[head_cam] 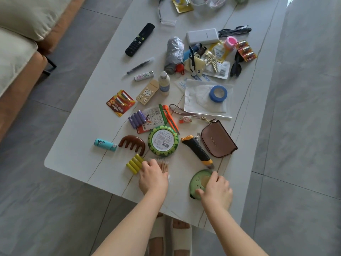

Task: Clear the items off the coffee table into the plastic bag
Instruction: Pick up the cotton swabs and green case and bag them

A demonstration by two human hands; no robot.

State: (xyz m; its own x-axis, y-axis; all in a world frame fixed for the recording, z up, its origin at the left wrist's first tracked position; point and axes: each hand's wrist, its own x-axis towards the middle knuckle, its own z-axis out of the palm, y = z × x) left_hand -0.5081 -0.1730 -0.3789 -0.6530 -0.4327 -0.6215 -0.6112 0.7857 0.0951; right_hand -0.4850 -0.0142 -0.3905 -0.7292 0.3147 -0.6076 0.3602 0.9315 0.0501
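At the near edge of the coffee table (77,159), under the person's hands, lie the two things being taken up. The left hand (152,177) rests on a bundle of cotton swabs (163,164), fingers curled down over the near end as if pinching it; the bundle looks very light, loose in a thin clear wrap, and likely to fan out or crumple, so a grip across its middle would serve better than one at the tip. The right hand (216,189) lies over a round green case (200,179) with a pale disc on its lid, thumb at the near rim and fingers bent over the far side. It looks like hard smooth plastic, light and a little slippery, best taken by opposite edges.

Just left of the swabs sit four yellow batteries (134,163), small, dense and apt to roll apart. Beyond them are a brown wooden comb (132,144), a teal lighter (105,145), a round green tin (163,141) and a yellow-and-black utility knife (198,150), whose blade end I would avoid. A brown leather pouch (217,139) lies beside it, soft and easy to pinch. Farther up are a blue tape roll (218,93) on a flat packaged mask and a black remote (139,39). No open plastic bag can be made out, and most of the clearing seems still ahead.
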